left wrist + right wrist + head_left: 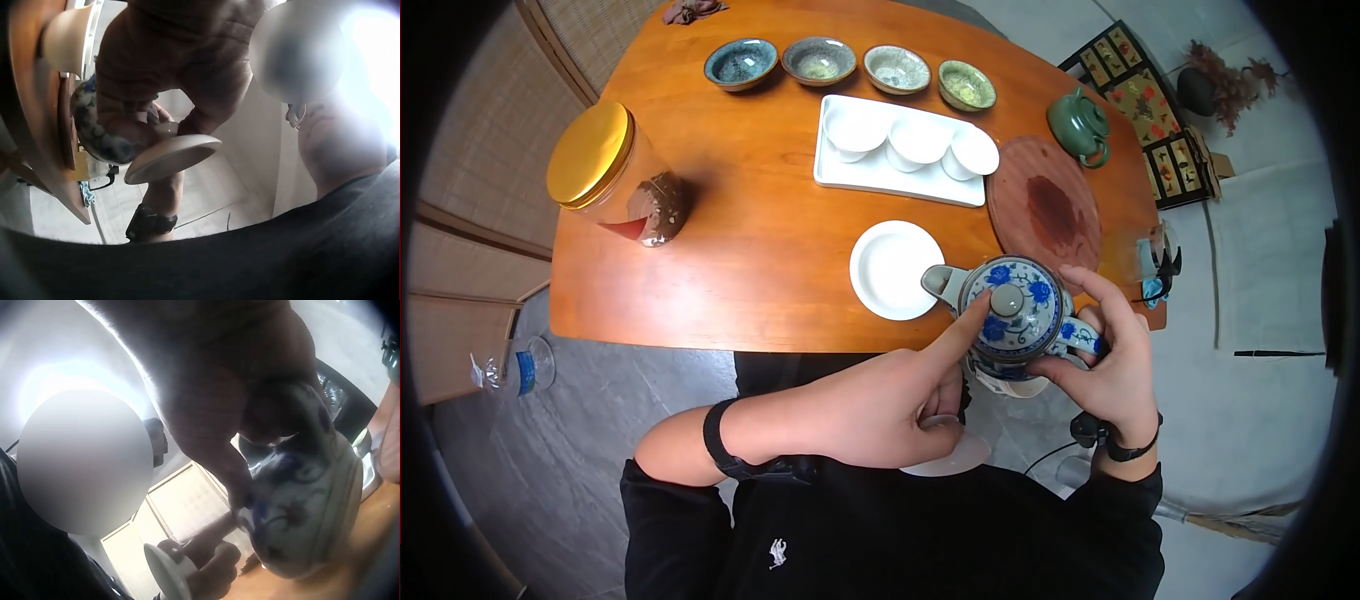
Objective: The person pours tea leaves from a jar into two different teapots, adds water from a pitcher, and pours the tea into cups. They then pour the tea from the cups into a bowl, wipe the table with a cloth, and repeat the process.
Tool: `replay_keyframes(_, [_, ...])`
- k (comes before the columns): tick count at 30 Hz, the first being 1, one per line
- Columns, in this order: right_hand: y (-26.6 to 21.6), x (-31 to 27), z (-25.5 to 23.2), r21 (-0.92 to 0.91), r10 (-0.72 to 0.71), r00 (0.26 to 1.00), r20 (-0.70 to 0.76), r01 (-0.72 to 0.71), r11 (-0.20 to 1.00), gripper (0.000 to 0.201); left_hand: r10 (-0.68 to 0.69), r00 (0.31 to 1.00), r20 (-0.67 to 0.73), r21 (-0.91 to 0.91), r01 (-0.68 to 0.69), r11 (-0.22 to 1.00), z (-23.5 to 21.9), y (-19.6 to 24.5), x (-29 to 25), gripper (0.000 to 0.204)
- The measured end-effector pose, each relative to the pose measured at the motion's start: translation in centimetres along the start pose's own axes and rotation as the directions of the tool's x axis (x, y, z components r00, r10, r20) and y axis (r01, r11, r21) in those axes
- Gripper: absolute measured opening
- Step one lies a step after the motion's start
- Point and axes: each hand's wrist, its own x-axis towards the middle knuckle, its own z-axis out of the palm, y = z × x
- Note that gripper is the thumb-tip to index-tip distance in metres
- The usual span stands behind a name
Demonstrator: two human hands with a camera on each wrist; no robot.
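Observation:
My right hand (1118,372) grips the handle of a blue-and-white floral teapot (1028,275), held at the table's near edge with its spout toward the left. The index finger of my left hand (890,400) reaches to the knob on the teapot's lid. Between the thumb and the other fingers, that hand pinches a small white lid (174,161) by its knob; the same lid shows low in the right wrist view. A white rounded edge (1022,388) shows beneath the teapot. Just left of the spout lies a white saucer (897,270).
A white tray (830,172) bears three white cups. Behind it stand several glazed bowls (897,70). On the right are a round reddish-brown board (1025,190) and a green teapot (1080,122); a gold-lidded jar (590,155) stands left.

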Motion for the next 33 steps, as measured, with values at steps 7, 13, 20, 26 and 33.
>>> replay_keyframes(7, [-1.6, 0.7, -1.2, -0.067, 0.029, 0.992, 0.121, -0.021, 0.998, 0.076, 0.007, 1.000, 0.010, 0.016, -0.008, 1.000, -0.3, -0.1, -0.2, 0.106])
replay_keyframes(13, [-2.3, 1.2, -1.5, -0.142, -0.044, 0.990, 0.134, 0.063, 0.988, 0.076, 0.058, 0.998, 0.014, 0.038, -0.058, 0.998, -0.7, -0.4, -0.3, 0.104])
replay_keyframes(20, [-3.5, 1.5, -2.0, -0.186, 0.033, 0.985, 0.167, -0.001, 0.982, 0.076, 0.033, 0.999, 0.039, 0.035, -0.034, 0.999, -0.9, -0.6, -0.6, 0.104])
replay_keyframes(26, [-3.9, 1.6, -1.9, -0.206, -0.017, 0.986, 0.166, 0.051, 0.977, 0.076, 0.035, 0.998, 0.056, 0.043, -0.037, 0.998, -1.1, -0.7, -0.8, 0.106])
replay_keyframes(33, [-4.7, 1.8, -2.3, -0.234, 0.001, 0.981, 0.193, 0.045, 0.971, 0.075, 0.026, 0.997, 0.073, 0.051, -0.030, 0.998, -1.3, -0.6, -1.0, 0.106])
